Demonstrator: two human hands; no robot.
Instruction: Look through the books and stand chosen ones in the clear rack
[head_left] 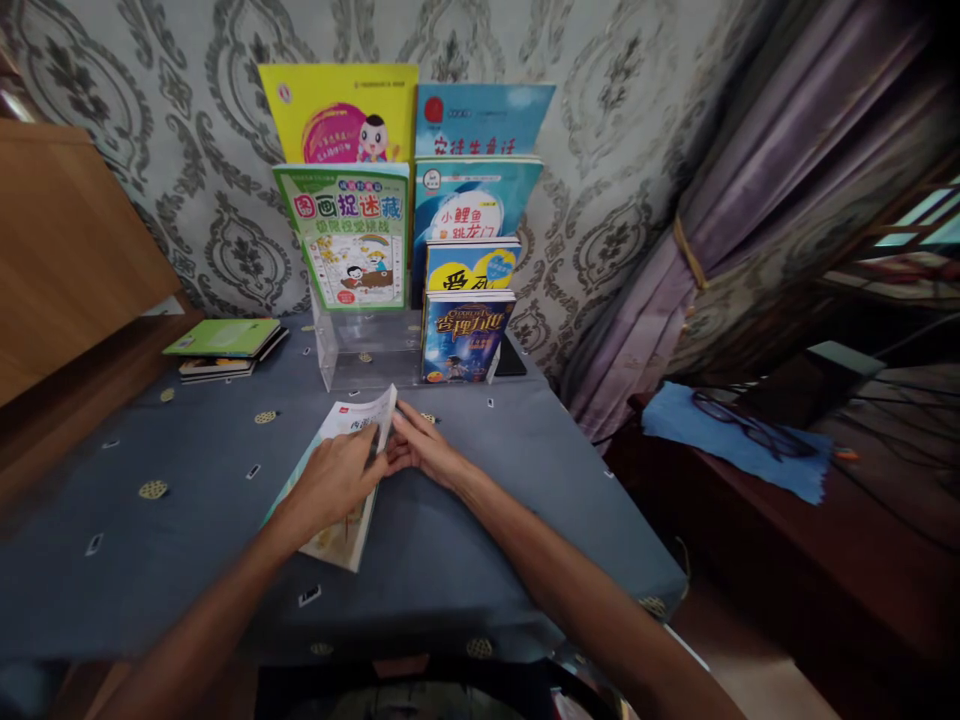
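Note:
A thin paperback book [349, 540] with a pale cover lies at a slant on the cloth-covered table, its upper right corner raised. My left hand [337, 480] rests across the cover, its fingers bent around the right edge. At that raised corner, my right hand [424, 447] grips the book's edge, with thumb and fingers close together. Both hands nearly meet there, and the fingertips are partly hidden. Just beyond stands a clear book rack [367, 372] with a bare lower left tier. A green picture book [352, 240] and a dark blue book [465, 340] stand in its front.
More upright books fill the rack, including a yellow one [337, 110] and a blue one [487, 115]. A small stack topped by a green book [225, 338] lies at left. On the right, glasses [750, 425] rest on a blue cloth [682, 420] beside a purple curtain [750, 220].

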